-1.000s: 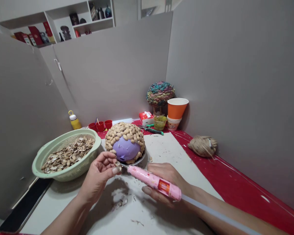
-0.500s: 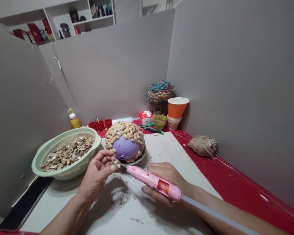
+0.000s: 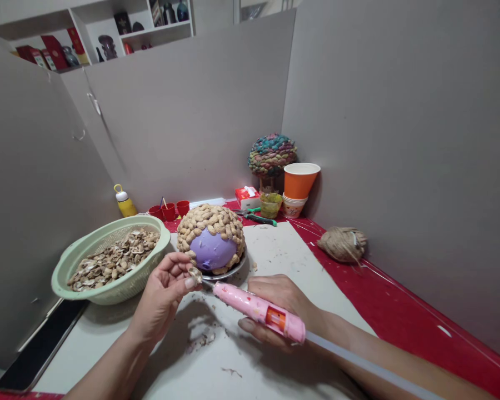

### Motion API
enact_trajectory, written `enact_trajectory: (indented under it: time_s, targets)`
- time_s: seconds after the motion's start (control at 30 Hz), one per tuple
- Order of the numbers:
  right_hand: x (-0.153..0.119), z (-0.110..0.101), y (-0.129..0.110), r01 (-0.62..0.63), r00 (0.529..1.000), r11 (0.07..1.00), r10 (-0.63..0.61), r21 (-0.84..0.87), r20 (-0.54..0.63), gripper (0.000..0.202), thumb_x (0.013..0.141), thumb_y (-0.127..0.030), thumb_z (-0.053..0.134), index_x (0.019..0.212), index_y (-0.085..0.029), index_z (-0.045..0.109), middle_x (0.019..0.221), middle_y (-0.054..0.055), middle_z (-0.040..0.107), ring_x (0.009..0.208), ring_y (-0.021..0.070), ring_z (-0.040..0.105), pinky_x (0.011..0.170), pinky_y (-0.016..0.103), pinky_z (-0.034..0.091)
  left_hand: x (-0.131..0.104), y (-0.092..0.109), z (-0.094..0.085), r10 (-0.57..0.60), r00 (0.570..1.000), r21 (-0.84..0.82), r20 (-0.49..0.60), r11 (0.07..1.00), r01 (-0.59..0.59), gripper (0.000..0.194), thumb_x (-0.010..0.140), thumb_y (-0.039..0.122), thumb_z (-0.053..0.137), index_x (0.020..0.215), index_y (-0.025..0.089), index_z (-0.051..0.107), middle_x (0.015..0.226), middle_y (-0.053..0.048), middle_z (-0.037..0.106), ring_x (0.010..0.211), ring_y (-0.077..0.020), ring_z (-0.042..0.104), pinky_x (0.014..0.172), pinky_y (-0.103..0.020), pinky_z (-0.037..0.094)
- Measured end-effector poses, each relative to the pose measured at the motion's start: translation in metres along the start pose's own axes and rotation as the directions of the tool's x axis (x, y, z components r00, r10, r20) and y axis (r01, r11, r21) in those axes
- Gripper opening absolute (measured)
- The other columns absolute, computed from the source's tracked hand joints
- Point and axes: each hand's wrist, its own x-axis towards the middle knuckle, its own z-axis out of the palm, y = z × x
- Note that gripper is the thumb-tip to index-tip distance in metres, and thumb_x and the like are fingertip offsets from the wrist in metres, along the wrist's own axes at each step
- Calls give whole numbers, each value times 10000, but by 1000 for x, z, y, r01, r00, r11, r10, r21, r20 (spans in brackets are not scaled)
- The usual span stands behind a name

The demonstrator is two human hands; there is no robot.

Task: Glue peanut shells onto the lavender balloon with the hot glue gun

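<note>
Between the thumb and fingers of my left hand (image 3: pixel 166 286) is a peanut shell (image 3: pixel 195 274). My right hand (image 3: pixel 277 308) is wrapped round a pink hot glue gun (image 3: pixel 250 306), a long pale glue stick (image 3: pixel 358 364) trailing from its back end. The gun's nozzle (image 3: pixel 207 283) points at the shell and is at or very near it. Just beyond stands a purple balloon (image 3: pixel 214 250) largely covered with peanut shells (image 3: pixel 208 219), sitting on a metal dish (image 3: pixel 233 270). A bare purple patch faces me.
At left a green colander (image 3: pixel 108 297) holds many peanut shells, near a dark phone (image 3: pixel 37 350). Red cups (image 3: pixel 169 211), pliers (image 3: pixel 261 220), a tissue pack (image 3: pixel 247 198) and paper cups (image 3: pixel 300 183) line the back. Twine (image 3: pixel 342 244) lies right. Shell crumbs (image 3: pixel 206 339) dot the white board.
The whole view has shifted slightly. Both hands keep nearly the same pose, with the glue gun's nozzle still at the peanut shell.
</note>
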Motion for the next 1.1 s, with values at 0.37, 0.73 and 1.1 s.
enact_trajectory:
  time_s: [0.37,0.73,1.1]
  targets:
    - [-1,3,2,-33,999,999,34,39,-22,340,914,-386,486,638,-230,364,545,-47,395,474,110,342,460,268,268,-2,-8,0,-12,999,45,53,999,10,368,654,166,856,964,185,658,846,-1,626,747,-103,587,719,-220,522]
    - [1,-4,-2,-115,993,960,107,257,45,351,942,-397,462,669,-219,332,603,-48,362,514,101,335,510,251,285,-3,-7,1,3,999,46,45,999,-5,324,669,163,855,946,196,691,848,0,681,734,-108,639,703,-227,562]
    - [2,-4,-1,-101,995,917,102,386,18,340,906,-363,521,671,-216,324,601,-58,332,489,83,311,485,233,257,-3,-8,-1,39,995,69,91,997,-45,328,683,174,849,967,192,687,844,-1,671,718,-97,622,689,-207,540]
